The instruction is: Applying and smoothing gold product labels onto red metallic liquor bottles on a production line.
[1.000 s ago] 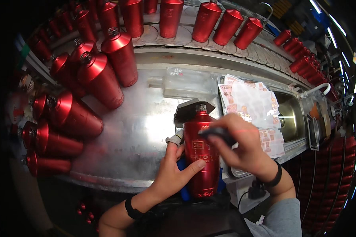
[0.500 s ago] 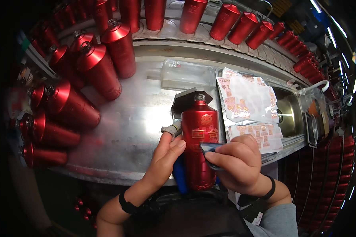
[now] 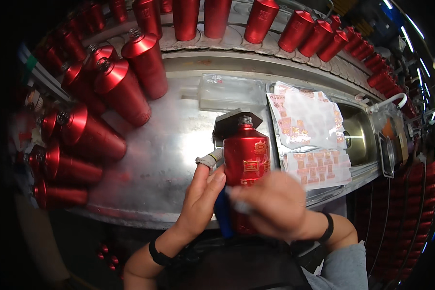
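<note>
A glossy red bottle (image 3: pixel 239 152) with gold characters and a bare threaded neck leans toward me at the bench's front edge. My left hand (image 3: pixel 200 195) holds its left side, thumb along the bottle; a whitish wrap (image 3: pixel 210 158) covers one fingertip. My right hand (image 3: pixel 275 205), smeared by motion, is closed over the bottle's lower front. A pale blur at its fingertips is where a flat dark scraper-like piece showed earlier. Under the bottle's left side is something blue (image 3: pixel 222 212). Behind the neck stands a dark block (image 3: pixel 227 124).
Several red bottles (image 3: pixel 123 92) stand at the left of the metal bench (image 3: pixel 154 159); more line a conveyor (image 3: pixel 256 50) at the back. A clear plastic box (image 3: pixel 232 94) sits behind the block. Printed decal sheets (image 3: pixel 307 121) lie at right, beside a sink (image 3: pixel 357 135).
The bottle has turned slightly, its gold characters shifting right. My right hand has moved left and down across it. Bottles on the conveyor have shifted along.
</note>
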A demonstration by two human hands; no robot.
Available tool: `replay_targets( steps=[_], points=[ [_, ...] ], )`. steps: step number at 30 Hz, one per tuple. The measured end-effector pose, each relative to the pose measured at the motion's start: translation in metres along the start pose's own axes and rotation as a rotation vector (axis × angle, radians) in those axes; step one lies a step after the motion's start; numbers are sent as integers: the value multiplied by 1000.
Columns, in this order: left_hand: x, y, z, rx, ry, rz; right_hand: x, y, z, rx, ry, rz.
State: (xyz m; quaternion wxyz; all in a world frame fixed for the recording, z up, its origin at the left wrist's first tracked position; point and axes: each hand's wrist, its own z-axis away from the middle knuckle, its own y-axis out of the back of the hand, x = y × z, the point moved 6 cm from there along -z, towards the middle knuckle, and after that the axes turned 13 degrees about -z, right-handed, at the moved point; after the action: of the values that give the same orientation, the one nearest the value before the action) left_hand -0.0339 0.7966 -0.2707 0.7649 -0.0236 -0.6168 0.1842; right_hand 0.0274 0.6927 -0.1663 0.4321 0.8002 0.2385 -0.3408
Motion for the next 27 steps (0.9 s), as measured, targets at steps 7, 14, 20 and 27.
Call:
replay_targets(
  steps=[7, 14, 20, 27],
  points=[
    [-9, -10, -11, 63, 27, 72, 54, 32, 25, 518, -396, -16],
    [-13, -14, -25, 59, 93, 102, 88, 48, 84, 818, -694, -474],
    [-13, -14, -30, 24, 70, 116, 102, 39, 84, 653, -700, -444],
    [-11, -6, -6, 197, -128, -49, 80, 35, 68, 636, -630, -525]
  ],
)
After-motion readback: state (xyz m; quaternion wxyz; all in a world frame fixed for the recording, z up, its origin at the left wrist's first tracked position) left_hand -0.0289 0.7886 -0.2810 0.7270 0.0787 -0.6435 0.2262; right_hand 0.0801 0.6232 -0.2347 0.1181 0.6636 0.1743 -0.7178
